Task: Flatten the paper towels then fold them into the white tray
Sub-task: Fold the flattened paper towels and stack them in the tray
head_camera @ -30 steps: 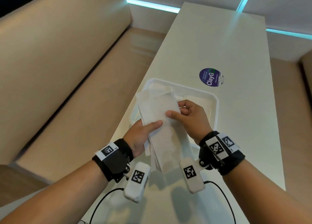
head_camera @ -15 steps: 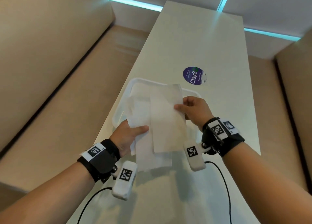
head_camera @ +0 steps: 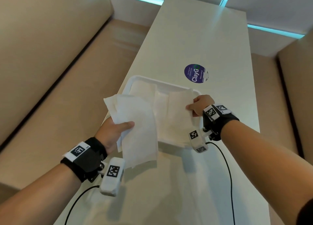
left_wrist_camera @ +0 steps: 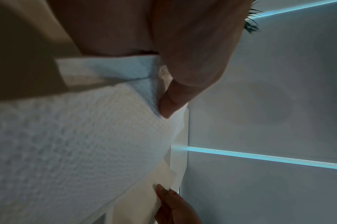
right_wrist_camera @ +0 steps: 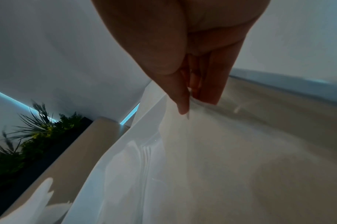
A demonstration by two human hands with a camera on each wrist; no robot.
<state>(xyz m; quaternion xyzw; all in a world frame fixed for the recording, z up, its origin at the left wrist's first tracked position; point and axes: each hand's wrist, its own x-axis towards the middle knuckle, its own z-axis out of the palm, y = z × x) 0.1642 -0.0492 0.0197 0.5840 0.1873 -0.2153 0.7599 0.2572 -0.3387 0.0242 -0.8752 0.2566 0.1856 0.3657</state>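
Note:
My left hand (head_camera: 116, 131) grips a stack of white paper towels (head_camera: 135, 123) held above the table's left edge, thumb on top; the left wrist view shows the thumb pressing the embossed stack (left_wrist_camera: 77, 144). My right hand (head_camera: 196, 106) pinches the right edge of a single paper towel (head_camera: 176, 116) hanging over the white tray (head_camera: 135, 78). In the right wrist view the fingers pinch that sheet (right_wrist_camera: 211, 151) at its top edge. Another white towel (head_camera: 144, 90) lies in the tray's left part.
The long white table (head_camera: 194, 38) carries a round purple sticker (head_camera: 196, 73) beyond the tray. Beige bench seats (head_camera: 50, 72) flank both sides. Black cables (head_camera: 228, 174) trail from the wrist cameras across the near tabletop.
My right hand has pulled one sheet off the stack and carried it to the right over the tray. The left hand with the stack has shifted left and slightly down.

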